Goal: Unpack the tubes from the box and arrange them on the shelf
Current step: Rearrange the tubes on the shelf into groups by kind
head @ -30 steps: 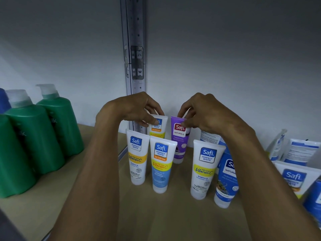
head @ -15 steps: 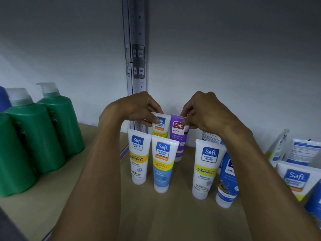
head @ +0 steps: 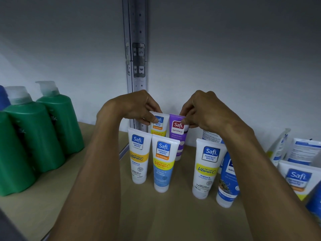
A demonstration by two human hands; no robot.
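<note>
Head view — your left grip (head: 133, 108) pinches the top edge of the white oil-control tube (head: 159, 125) in the back row, thumb and fingers curled on it. Your right grip (head: 206, 110) pinches the top of the purple tube (head: 177, 136) just beside it. Both tubes stand cap-down on the shelf (head: 156, 218), close to the back wall by the metal upright (head: 137, 49). In the front row stand a white Vitamin C tube (head: 139, 155), a blue-bottomed tube (head: 163, 167), another white tube (head: 206, 169) and a blue Naturals tube (head: 227, 181) — the last two touching. More tubes (head: 298, 178) lie at far right. Green pump bottles (head: 43, 129) stand at left, well apart.
</note>
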